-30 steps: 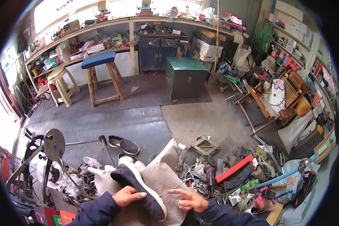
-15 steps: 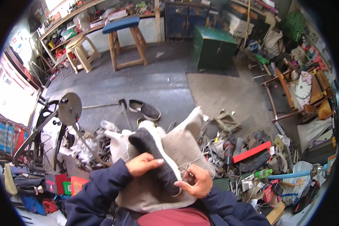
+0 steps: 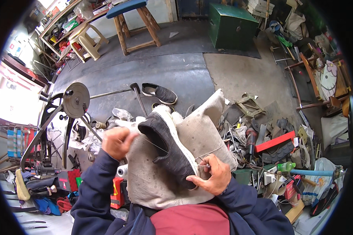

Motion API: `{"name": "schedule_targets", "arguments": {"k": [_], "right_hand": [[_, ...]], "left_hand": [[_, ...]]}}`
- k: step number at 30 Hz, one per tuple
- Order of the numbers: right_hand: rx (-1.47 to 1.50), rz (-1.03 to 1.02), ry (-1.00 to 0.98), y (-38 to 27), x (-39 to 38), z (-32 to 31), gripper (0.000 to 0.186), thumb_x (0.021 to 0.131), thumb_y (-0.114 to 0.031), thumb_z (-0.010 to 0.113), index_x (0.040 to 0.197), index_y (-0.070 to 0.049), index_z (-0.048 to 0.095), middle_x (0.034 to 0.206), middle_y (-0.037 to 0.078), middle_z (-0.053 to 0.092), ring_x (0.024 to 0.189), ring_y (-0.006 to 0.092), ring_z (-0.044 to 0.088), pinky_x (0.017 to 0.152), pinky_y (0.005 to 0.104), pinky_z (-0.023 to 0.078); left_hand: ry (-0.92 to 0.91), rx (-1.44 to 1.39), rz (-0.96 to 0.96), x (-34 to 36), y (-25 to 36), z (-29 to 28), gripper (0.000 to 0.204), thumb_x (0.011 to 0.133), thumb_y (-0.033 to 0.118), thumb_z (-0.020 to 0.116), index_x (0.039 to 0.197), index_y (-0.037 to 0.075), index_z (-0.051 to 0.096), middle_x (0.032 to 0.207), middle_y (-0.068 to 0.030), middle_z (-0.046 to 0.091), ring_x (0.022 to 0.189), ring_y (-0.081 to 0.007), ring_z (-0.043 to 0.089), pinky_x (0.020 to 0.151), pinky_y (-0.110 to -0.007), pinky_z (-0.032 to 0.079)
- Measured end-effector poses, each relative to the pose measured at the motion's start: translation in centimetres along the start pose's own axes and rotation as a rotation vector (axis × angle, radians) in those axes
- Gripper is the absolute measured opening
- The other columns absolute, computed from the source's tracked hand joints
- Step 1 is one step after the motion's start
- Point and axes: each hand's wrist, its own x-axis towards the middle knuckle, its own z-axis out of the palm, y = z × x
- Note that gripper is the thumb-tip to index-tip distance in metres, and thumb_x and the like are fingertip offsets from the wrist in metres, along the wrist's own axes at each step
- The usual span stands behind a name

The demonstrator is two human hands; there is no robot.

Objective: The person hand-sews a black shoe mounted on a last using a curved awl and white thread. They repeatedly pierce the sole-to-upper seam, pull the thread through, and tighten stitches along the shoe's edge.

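Note:
A black slip-on shoe (image 3: 175,158) with a white sole lies tilted across a grey cloth (image 3: 145,176) over my lap, its opening facing left. My left hand (image 3: 119,143) is closed left of the shoe, on a pale thread (image 3: 155,145) that runs taut out of the shoe's opening. My right hand (image 3: 212,176) is closed at the sole's edge near the shoe's lower end, its thumb against the shoe. Between its fingers is a thin metal tool (image 3: 208,165), mostly hidden. More thread trails from the sole over the cloth, up to the right.
A second black shoe (image 3: 159,93) lies on the floor ahead. To the left stands a black metal machine with a round wheel (image 3: 76,100). Tools and scraps, with a red bar (image 3: 275,141), crowd the right. A green box (image 3: 233,27) and a blue-topped stool (image 3: 127,8) stand farther off.
My left hand has left the shoe and moved up and left, drawing the thread out of the opening. The shoe has rolled so its opening shows. My right hand stays by the sole.

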Motion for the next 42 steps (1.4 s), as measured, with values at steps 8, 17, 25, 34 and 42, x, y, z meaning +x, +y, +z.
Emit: {"name": "schedule_targets", "arguments": {"k": [8,17,25,34,42], "right_hand": [[0.179,0.252,-0.14,0.3,-0.1,-1.5,0.044,0.079,-0.03,0.09,0.097,-0.004,0.059,0.071,0.005,0.064,0.058,0.0128,0.058,0.057,0.0292,0.048],[0.523,0.197,-0.328,-0.7,-1.6,-3.5,0.024,0.096,-0.007,0.064,0.118,0.002,0.067,0.097,0.012,0.071,0.087,0.0156,0.067,0.078,0.0297,0.052],[0.571,0.58,-0.299,-0.2,-1.4,-2.6,0.027,0.097,-0.004,0.064,0.123,0.001,0.061,0.081,0.01,0.071,0.067,0.017,0.067,0.065,0.0304,0.053],[1.688,0.424,0.528,5.9,0.7,-7.2,0.033,0.107,-0.036,0.053,0.098,-0.006,0.062,0.063,-0.005,0.039,0.048,0.0055,0.032,0.041,0.0231,0.027],[0.361,0.081,0.123,1.7,0.1,-2.5,0.029,0.093,-0.003,0.066,0.122,0.0,0.068,0.105,0.008,0.074,0.075,0.0117,0.063,0.069,0.0254,0.05]], "left_hand": [[0.097,-0.834,-0.315,-1.8,5.4,0.1,0.016,0.093,0.006,0.066,0.081,-0.004,0.07,0.073,-0.0074,0.068,0.063,-0.0103,0.058,0.058,-0.028,0.046],[-0.198,-0.252,0.384,-1.3,13.9,4.6,0.015,0.082,0.014,0.075,0.096,0.012,0.071,0.079,-0.005,0.057,0.07,-0.0264,0.061,0.06,-0.041,0.048],[-0.136,-0.137,0.332,-1.8,13.4,4.8,0.012,0.08,0.01,0.073,0.09,0.01,0.068,0.08,-0.0065,0.061,0.071,-0.0268,0.061,0.065,-0.038,0.047],[-0.077,-0.174,0.224,-1.5,12.9,5.5,0.01,0.081,0.008,0.072,0.088,0.008,0.065,0.08,-0.0089,0.063,0.074,-0.0297,0.064,0.067,-0.04,0.05],[-0.093,-0.26,0.197,-0.9,13.1,5.2,0.006,0.084,0.008,0.072,0.088,0.006,0.068,0.079,-0.0103,0.066,0.073,-0.0318,0.066,0.067,-0.041,0.051]]}}
